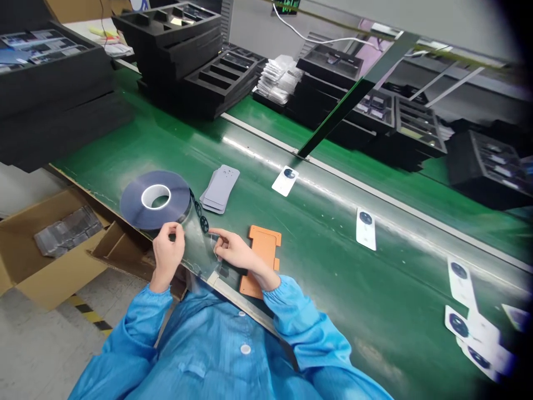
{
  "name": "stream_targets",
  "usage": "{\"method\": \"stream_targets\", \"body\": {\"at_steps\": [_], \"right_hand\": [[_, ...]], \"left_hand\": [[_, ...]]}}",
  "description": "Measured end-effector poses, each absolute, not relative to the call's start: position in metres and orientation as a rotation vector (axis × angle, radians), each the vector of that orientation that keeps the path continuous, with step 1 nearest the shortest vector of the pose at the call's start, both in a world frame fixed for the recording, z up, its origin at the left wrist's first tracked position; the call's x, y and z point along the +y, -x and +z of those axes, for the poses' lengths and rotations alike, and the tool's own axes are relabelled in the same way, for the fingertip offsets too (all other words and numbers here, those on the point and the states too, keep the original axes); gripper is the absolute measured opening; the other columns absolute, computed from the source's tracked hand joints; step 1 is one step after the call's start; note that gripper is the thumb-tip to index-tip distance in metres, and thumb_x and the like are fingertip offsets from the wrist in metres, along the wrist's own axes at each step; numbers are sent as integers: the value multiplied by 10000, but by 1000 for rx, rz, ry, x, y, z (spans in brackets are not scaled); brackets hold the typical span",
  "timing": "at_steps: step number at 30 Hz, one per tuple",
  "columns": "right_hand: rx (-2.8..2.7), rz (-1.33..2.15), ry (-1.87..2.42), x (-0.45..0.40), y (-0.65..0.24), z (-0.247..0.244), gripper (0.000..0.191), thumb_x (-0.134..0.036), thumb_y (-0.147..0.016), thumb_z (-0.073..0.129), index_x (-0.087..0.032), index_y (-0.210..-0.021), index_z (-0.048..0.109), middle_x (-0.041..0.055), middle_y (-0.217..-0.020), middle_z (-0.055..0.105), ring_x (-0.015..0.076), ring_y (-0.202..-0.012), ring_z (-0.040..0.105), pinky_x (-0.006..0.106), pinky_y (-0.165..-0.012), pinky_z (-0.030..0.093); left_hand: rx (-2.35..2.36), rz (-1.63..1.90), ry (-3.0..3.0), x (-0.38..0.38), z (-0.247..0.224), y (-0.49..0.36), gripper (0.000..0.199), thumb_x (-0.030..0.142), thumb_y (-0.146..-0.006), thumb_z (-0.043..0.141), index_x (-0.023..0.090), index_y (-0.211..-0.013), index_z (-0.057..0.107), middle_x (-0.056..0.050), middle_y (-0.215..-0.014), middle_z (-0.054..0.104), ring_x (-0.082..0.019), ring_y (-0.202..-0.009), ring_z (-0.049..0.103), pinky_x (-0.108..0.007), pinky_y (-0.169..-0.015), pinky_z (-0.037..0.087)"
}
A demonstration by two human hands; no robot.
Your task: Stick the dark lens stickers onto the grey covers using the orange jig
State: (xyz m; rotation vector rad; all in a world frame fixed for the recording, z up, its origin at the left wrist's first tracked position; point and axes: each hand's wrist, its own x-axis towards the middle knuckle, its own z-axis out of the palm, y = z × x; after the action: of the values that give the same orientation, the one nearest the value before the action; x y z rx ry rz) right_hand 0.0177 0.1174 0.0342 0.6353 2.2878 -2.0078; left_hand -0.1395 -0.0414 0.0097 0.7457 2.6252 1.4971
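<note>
A large roll of dark, clear-backed tape (pixel 129 203) with a white core lies near the table's front edge. From its right side a strip runs out carrying black round stickers (pixel 204 224), with clear film (pixel 195 250) below them. At the roll's front, my left hand (pixel 169 250) is closed in a pinch; what sits between thumb and finger is too small to make out. My right hand (pixel 237 253) points its index fingertip at the edge of the last sticker, thumb apart from it. Beneath my right wrist lies an orange plate-like fixture (pixel 264 244).
Grey phone-shaped panels (pixel 220 189) are stacked behind the strip. Several white panels with dark round patches (pixel 366 229) lie along the green table to the right. Black foam trays (pixel 225 78) stand at the back and left. An open cardboard box (pixel 54 278) is on the lower left.
</note>
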Motion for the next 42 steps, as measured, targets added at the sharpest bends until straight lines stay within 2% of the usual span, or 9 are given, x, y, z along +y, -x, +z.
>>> {"method": "stream_targets", "body": {"at_steps": [6,10,13,17,21,26,30,35,42], "right_hand": [[2115,-2148,-449,116,-30,24,725,-98,-803,541,-187,-1522,517,-18,-839,681,112,-574,667,226,-548,535],[2120,-2197,-338,114,-33,18,729,-89,-815,531,-204,-1534,502,-4,-884,702,110,-618,690,221,-579,549],[2119,-2211,-328,116,-35,20,721,-71,-825,506,-214,-1531,507,-9,-898,690,100,-626,693,220,-600,557],[2168,-2147,-352,117,-36,22,732,-52,-847,483,-221,-1559,475,-12,-917,688,89,-625,686,218,-615,554],[2338,-1991,-466,115,-36,22,675,-54,-883,501,-198,-1542,501,2,-941,727,79,-627,666,204,-618,531],[2436,-1922,-524,114,-43,33,575,-291,-951,662,-158,-1501,557,58,-1033,784,142,-761,708,280,-744,578],[2504,-2080,-821,123,-60,51,437,-437,-970,659,-179,-1319,711,104,-1200,774,213,-999,735,346,-872,585],[2289,-2428,-1167,141,-91,56,363,-430,-885,723,-166,-1126,793,89,-1015,816,214,-884,764,356,-836,613],[2416,-2155,-1655,160,-142,37,314,-339,-817,723,-143,-1047,811,102,-946,819,204,-825,761,341,-800,607]], "left_hand": [[2648,1473,-1126,-51,17,145,231,407,-924,686,194,-1012,694,-79,-1008,732,-216,-929,693,-337,-838,543],[2353,1427,-1505,-43,23,127,236,353,-898,736,208,-1084,719,-107,-1176,746,-252,-1123,699,-407,-1011,551],[2333,1448,-1508,-38,21,120,151,297,-935,679,214,-1047,739,-105,-1183,757,-245,-1118,711,-427,-1040,551],[2336,1542,-1363,-38,19,125,142,272,-955,625,199,-933,745,-99,-1098,779,-231,-1033,737,-396,-971,581],[2401,1837,-786,-40,27,137,180,328,-935,640,169,-893,713,-59,-886,767,-190,-773,747,-320,-744,610],[2234,2009,-482,-37,51,133,213,390,-916,645,177,-902,642,6,-779,717,-181,-648,744,-285,-597,595],[1922,1793,-600,-18,64,105,271,446,-917,674,176,-904,652,-7,-769,721,-189,-570,740,-255,-496,541],[1761,1466,-724,20,53,62,359,506,-887,721,151,-935,715,-56,-760,756,-195,-563,744,-231,-466,508],[1744,1363,-1019,48,22,32,279,426,-952,657,168,-1001,750,-50,-801,760,-149,-622,701,-252,-603,559]]}}
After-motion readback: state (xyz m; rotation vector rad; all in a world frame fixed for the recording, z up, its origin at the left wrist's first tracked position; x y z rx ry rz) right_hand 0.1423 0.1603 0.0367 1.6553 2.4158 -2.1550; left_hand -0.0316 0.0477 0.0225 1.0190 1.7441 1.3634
